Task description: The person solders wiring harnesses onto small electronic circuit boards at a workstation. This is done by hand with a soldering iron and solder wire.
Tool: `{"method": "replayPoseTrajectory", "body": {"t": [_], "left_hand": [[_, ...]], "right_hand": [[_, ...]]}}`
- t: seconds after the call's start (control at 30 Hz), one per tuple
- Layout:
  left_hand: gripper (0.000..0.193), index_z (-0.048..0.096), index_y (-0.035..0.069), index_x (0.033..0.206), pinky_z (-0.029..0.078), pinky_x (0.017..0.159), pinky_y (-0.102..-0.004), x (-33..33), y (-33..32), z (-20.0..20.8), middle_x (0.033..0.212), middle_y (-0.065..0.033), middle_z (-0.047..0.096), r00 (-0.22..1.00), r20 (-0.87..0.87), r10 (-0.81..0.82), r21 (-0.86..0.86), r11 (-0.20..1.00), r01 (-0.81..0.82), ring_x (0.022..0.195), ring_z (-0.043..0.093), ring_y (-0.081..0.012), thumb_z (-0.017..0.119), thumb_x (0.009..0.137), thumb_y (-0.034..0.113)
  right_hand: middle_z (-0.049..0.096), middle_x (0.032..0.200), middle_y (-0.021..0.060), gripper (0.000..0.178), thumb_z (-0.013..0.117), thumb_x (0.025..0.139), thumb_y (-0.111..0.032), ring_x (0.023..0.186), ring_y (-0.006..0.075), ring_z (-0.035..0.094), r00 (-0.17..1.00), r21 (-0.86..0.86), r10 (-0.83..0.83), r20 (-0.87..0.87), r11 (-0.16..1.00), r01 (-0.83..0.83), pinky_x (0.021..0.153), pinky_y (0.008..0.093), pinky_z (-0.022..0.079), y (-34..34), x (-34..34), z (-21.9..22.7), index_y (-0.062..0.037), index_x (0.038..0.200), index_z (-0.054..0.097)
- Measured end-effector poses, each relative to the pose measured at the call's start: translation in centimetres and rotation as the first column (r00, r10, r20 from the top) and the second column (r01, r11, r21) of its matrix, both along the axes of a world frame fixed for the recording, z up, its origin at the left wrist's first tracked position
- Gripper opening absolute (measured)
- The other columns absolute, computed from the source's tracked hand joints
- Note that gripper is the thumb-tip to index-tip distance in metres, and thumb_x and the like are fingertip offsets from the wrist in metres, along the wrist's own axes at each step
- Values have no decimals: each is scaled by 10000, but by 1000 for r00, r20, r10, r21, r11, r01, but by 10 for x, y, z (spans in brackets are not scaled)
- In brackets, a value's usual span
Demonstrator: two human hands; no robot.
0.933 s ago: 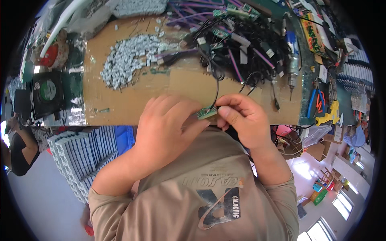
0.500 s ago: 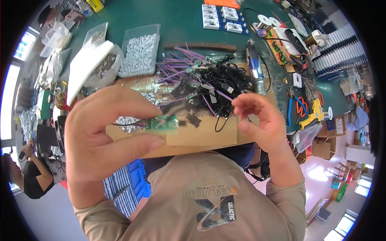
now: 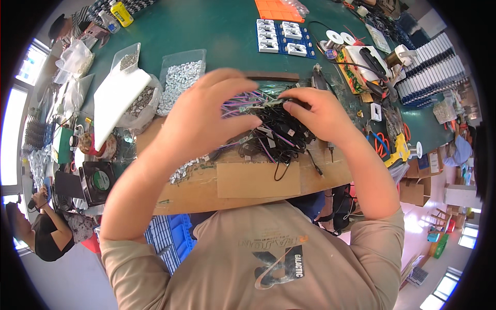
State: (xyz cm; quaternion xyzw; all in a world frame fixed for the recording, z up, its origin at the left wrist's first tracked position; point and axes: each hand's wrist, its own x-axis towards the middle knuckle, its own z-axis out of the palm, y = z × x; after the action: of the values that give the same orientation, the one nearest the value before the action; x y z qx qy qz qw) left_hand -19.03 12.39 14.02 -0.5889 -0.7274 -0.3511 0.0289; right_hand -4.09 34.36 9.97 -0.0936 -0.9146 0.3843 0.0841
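Observation:
Over the pile of black cables (image 3: 287,129), my left hand (image 3: 209,111) is raised with thumb and fingers apart, nothing visible between them. My right hand (image 3: 323,111) reaches to the pile's far side, its thumb and fingers pinched at the end of a small green circuit board (image 3: 267,104). Part of that board is hidden by the fingertips. Purple wires (image 3: 235,106) spread behind and below my left fingers, some with small boards on them. A rectangular piece of cardboard (image 3: 258,181) lies on the brown work board (image 3: 188,199) nearest to me.
A clear tray of small white parts (image 3: 181,72) and a bag of metal parts (image 3: 139,106) stand left. Blue panels with white holders (image 3: 287,39) lie at the back. Rightward are a dark-handled tool (image 3: 319,80), solder spools (image 3: 335,39) and a yellow glue gun (image 3: 400,150).
My left hand has moved forward and right, and the green board it held near me is out of its grip. My right hand has moved forward and closed on a board at the pile.

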Motion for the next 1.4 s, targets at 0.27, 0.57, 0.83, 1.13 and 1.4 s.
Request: {"method": "replayPoseTrajectory", "body": {"t": [0.27,0.57,0.83,1.13,1.4], "left_hand": [[562,515,-107,1338,458,1060,-415,69,-59,-80,1345,-226,564,-276,920,278,-295,955,-21,1254,563,-317,641,983,310],[641,334,-85,1457,322,1184,-471,97,-39,-105,1444,-260,453,-591,796,-130,-106,932,-348,1379,433,-356,619,984,240],[396,510,11,1299,397,1089,-396,96,-9,-108,1307,-123,567,-557,809,-187,-17,940,-340,1259,513,-239,619,970,203],[547,411,10,1395,401,1066,-354,106,18,-116,1294,-82,543,-308,913,-267,172,938,-302,1207,518,-178,666,920,105],[497,413,-39,1353,471,993,-376,114,40,-99,1254,-152,561,262,965,-1,86,946,-312,1150,574,-243,639,933,99]], "right_hand": [[672,1197,198,549,659,915,-455,1124,346,636,996,132,94,7,987,-94,961,411,493,10,-51,-30,-11,1239,646],[640,1279,220,899,766,706,-701,1185,343,610,723,50,233,651,936,-347,1012,397,461,5,-95,-20,-3,1258,638],[672,1209,236,900,825,666,-628,1128,333,647,695,-139,324,642,940,-310,984,389,479,6,-92,-33,28,1253,636],[651,1229,177,898,900,639,-437,1166,290,609,790,-276,367,491,926,-258,1010,361,449,3,-56,-15,-16,1354,558],[617,1276,115,987,909,604,-341,1162,233,587,930,-414,137,341,910,18,1025,332,432,15,-23,-11,26,1412,476]]}}
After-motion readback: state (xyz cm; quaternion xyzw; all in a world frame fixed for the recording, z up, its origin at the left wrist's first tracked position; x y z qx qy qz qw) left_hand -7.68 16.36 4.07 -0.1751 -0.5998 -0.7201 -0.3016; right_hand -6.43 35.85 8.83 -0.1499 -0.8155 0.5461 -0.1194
